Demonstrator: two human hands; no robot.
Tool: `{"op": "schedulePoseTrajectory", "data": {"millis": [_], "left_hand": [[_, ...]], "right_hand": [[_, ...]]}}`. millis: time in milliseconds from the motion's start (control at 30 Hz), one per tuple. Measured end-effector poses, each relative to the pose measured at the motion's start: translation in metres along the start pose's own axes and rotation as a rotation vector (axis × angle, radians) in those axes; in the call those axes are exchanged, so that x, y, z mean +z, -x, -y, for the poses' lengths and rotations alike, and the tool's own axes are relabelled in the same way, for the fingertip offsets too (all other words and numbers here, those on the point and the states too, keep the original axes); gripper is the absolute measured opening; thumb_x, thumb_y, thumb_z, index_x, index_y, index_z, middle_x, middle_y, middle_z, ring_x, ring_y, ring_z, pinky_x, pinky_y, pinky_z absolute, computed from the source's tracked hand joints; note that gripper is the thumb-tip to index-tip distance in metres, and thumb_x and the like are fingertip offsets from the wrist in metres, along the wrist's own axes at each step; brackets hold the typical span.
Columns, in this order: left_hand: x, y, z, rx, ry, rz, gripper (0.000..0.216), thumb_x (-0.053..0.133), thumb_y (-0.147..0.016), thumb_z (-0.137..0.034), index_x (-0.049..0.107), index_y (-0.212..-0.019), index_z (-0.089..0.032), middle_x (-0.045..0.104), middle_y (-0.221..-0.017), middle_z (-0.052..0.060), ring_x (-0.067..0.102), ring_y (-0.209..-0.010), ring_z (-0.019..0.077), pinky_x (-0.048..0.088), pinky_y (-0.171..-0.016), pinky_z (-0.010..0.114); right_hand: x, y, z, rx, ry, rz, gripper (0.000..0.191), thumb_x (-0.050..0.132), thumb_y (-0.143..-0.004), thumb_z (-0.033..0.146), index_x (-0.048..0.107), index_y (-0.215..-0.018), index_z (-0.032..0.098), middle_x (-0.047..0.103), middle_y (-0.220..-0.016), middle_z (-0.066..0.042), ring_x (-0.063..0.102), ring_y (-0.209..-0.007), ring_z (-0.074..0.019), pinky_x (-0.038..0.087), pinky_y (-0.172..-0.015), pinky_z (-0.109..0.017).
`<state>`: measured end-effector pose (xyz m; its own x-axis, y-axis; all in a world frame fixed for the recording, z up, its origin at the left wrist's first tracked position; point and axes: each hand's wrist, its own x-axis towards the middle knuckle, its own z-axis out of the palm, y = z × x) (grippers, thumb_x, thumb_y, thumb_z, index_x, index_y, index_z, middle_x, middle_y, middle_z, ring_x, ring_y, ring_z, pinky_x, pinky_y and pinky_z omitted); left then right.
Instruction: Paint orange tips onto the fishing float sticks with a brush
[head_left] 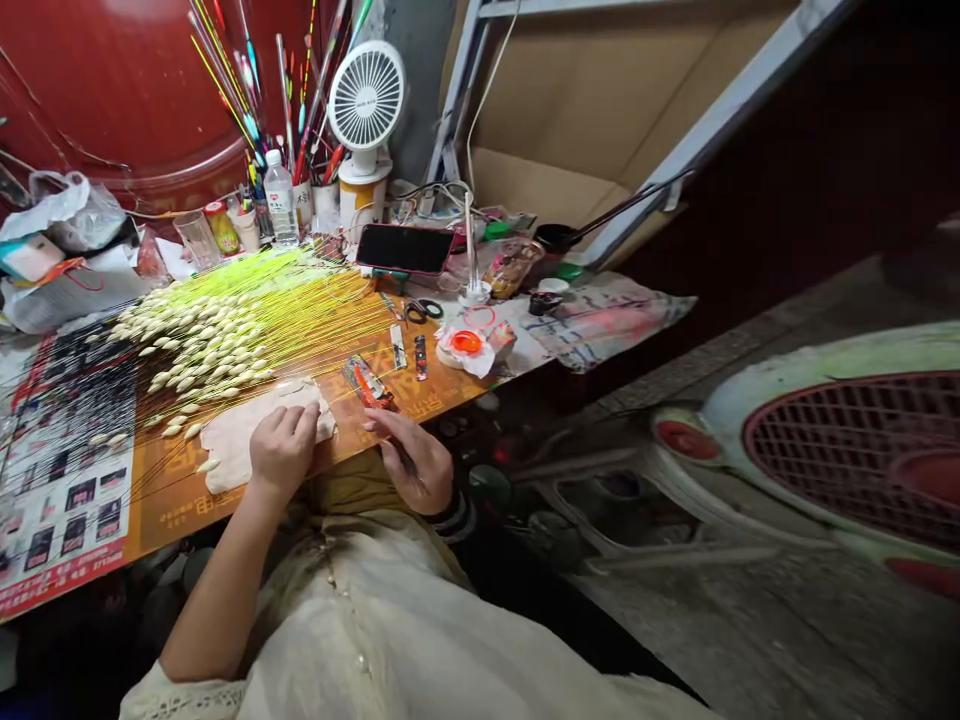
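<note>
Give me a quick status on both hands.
Left grip resting on beige pad. Right grip holding thin dark tool. Float stems fanned beside pad. Orange-handled tool just ahead of right hand.

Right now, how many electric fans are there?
2: a small white desk fan at the back of the table, and a large fan with a red grille low at the right. Others may be hidden.

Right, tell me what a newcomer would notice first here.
Most striking is the big spread of slim fishing floats, with neon-yellow tips and pale bulbs, fanned across the orange tabletop. Behind them, a white desk fan stands beside bright sticks upright in pots. At the near edge, the left hand rests on a beige pad, and the right hand curls beside an orange tool.
</note>
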<state>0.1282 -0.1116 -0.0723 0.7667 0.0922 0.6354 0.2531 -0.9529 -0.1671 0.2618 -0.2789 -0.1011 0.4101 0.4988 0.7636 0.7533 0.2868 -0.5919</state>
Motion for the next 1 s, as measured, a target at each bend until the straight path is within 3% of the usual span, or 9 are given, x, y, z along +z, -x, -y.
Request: {"op": "schedulePoseTrajectory", "data": {"millis": [200,333,433,667,1000], "left_hand": [[0.004,0.004,0.003,-0.026,-0.03,0.044,0.022,0.047,-0.098,-0.021,0.06,-0.115,-0.018,0.069,-0.085,0.005,0.06,-0.075,0.0179,0.043,-0.07,0.032],[0.007,0.006,0.005,-0.055,-0.011,0.065,0.024,0.046,-0.098,-0.022,0.06,-0.117,-0.019,0.07,-0.087,0.006,0.061,-0.077,0.0182,0.043,-0.071,0.032],[0.007,0.006,0.006,-0.066,0.008,0.074,0.023,0.048,-0.097,-0.022,0.06,-0.117,-0.019,0.07,-0.088,0.006,0.061,-0.078,0.0181,0.043,-0.072,0.032],[0.005,0.003,0.007,-0.043,-0.011,0.047,0.023,0.052,-0.096,-0.022,0.061,-0.117,-0.019,0.071,-0.089,0.006,0.062,-0.078,0.0182,0.043,-0.071,0.032],[0.002,-0.001,0.006,-0.03,-0.006,0.005,0.023,0.055,-0.095,-0.022,0.062,-0.117,-0.017,0.071,-0.088,0.005,0.062,-0.076,0.0179,0.045,-0.069,0.031]], "right_hand": [[-0.054,-0.004,-0.023,0.123,0.137,-0.146,0.03,0.049,-0.096,0.023,0.065,-0.121,0.025,0.073,-0.098,-0.006,0.069,-0.076,-0.016,0.06,-0.074,-0.033],[-0.087,-0.017,-0.037,0.329,0.202,-0.215,0.028,0.049,-0.097,0.035,0.066,-0.115,0.022,0.072,-0.089,-0.005,0.063,-0.063,-0.0126,0.057,-0.06,-0.027],[-0.104,-0.027,-0.045,0.393,0.188,-0.262,0.03,0.05,-0.096,0.04,0.067,-0.109,0.019,0.071,-0.086,-0.005,0.061,-0.059,-0.0113,0.051,-0.05,-0.023],[-0.122,-0.042,-0.063,0.403,0.283,-0.335,0.033,0.049,-0.096,0.045,0.068,-0.099,0.018,0.069,-0.076,-0.003,0.059,-0.054,-0.0106,0.048,-0.05,-0.022],[-0.129,-0.065,-0.074,0.349,0.46,-0.247,0.034,0.044,-0.096,0.041,0.068,-0.087,0.019,0.069,-0.069,-0.003,0.06,-0.052,-0.0128,0.049,-0.055,-0.025]]}}
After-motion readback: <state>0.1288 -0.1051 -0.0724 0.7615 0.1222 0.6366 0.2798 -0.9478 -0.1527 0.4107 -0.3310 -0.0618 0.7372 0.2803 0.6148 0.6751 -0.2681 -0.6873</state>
